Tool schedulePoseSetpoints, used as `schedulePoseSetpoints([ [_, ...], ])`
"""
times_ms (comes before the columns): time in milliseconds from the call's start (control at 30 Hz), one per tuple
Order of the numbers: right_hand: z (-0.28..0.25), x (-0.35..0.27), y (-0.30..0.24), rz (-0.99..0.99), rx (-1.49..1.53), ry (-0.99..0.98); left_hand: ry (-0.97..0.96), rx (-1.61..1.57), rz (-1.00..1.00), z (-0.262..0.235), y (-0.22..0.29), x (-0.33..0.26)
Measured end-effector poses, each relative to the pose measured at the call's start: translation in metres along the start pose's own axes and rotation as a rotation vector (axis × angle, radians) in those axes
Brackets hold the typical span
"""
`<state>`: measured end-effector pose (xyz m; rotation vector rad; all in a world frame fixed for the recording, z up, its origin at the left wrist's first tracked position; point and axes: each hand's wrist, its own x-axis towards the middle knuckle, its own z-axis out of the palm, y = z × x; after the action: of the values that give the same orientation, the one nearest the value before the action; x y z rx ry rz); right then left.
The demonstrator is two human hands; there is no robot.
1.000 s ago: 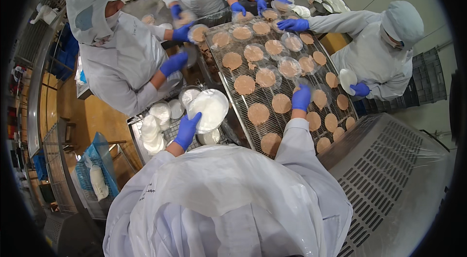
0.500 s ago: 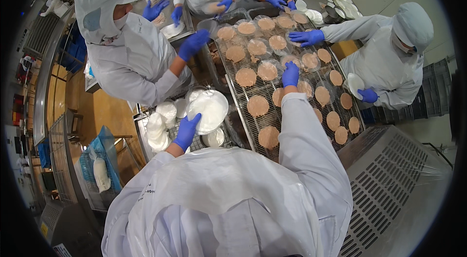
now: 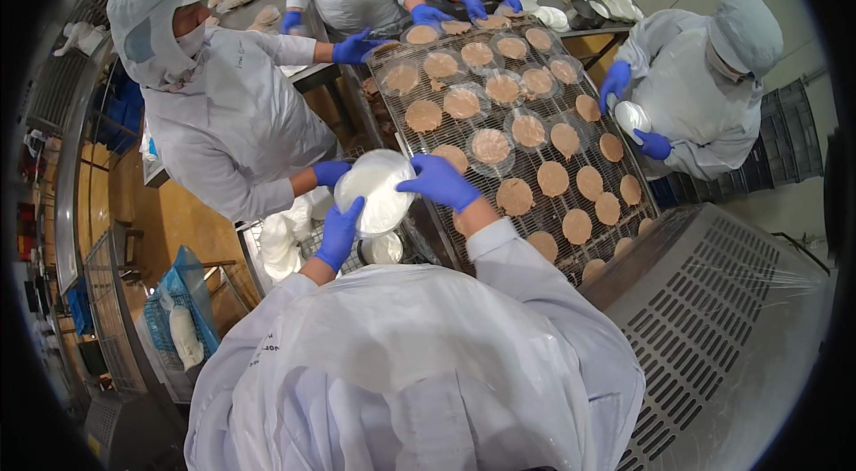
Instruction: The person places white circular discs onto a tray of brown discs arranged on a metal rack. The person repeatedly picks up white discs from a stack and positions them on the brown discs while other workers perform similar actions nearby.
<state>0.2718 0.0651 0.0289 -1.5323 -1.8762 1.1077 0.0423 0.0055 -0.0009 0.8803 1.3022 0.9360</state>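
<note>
My gloved left hand [image 3: 340, 235] holds a stack of thin, round white sheets [image 3: 374, 195] from below, its thumb along the near edge. At the stack's right edge, my gloved right hand [image 3: 441, 181] has its fingers closed on the rim; whether it grips one sheet or several I cannot tell. Just right of my hands, a metal mesh conveyor belt [image 3: 544, 212] carries rows of flat, round, pinkish-brown meat patties [image 3: 490, 146]. Clear round sheets lie with many of the patties in the middle and far rows.
A wire rack [image 3: 259, 257] with piles of white sheets [image 3: 281, 244] stands to my left. A co-worker's gloved hand [image 3: 332, 172] is close to my stack. More co-workers stand at the belt's far end and right side. A slotted metal cover [image 3: 713, 328] is at lower right.
My right hand has come back from over the patties to the stack in my left hand. Patties have shifted toward me. The right co-worker's hand has left the belt.
</note>
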Motion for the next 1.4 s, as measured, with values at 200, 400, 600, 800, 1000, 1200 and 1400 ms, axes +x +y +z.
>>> schedulePoseSetpoints([
  [200,0.046,0.018,0.047,-0.171,0.278,0.24,0.052,0.049,0.11,-0.016,-0.002,-0.004],
  [400,-0.089,0.017,0.195,0.194,-0.566,0.382,-0.039,0.054,0.042,-0.018,-0.006,-0.015],
  [600,-0.157,0.042,0.178,0.315,-0.466,0.874,-0.011,-0.029,-0.038,-0.007,-0.005,-0.012],
  [800,-0.099,0.076,0.252,0.054,-0.44,0.772,-0.03,0.027,-0.08,-0.004,0.007,-0.006],
  [1000,-0.132,0.049,0.193,0.285,0.114,0.806,-0.014,0.021,-0.028,-0.015,-0.008,-0.008],
  [1200,-0.074,0.026,0.237,0.106,-0.588,0.544,-0.088,0.021,-0.029,-0.004,-0.016,0.001],
  [1400,-0.027,0.035,0.149,0.118,-0.16,0.204,-0.058,-0.004,-0.065,0.004,-0.001,0.008],
])
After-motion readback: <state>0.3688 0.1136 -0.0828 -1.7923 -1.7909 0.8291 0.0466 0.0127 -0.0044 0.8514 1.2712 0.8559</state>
